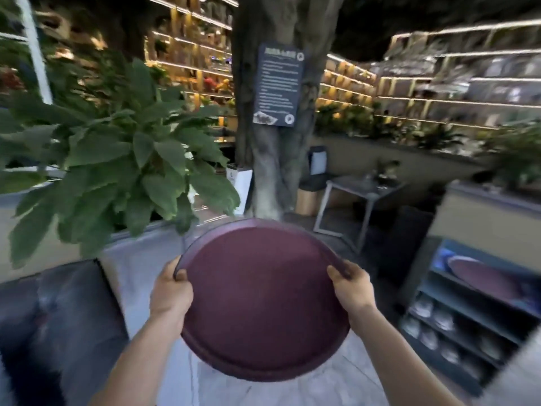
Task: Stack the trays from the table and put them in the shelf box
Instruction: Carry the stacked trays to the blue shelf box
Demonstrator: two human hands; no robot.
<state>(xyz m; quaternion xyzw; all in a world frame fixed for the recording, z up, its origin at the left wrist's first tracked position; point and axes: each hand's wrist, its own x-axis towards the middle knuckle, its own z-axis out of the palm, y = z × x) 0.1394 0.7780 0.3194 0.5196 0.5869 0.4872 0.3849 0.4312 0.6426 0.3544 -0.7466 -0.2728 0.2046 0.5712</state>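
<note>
I carry a round maroon tray [260, 300] in front of me, held level above the floor. My left hand [171, 288] grips its left rim and my right hand [352, 284] grips its right rim. Whether more trays lie stacked under it I cannot tell. At the right stands a dark shelf unit [456, 323]; on its top shelf lies another maroon tray [483, 278], partly blurred.
A big leafy plant [117, 159] stands at the left and a tree trunk [272, 142] straight ahead. A dark upholstered seat [58, 323] fills the lower left. A small grey table [363, 189] stands beyond the tray. Lower shelves hold several dishes [439, 326].
</note>
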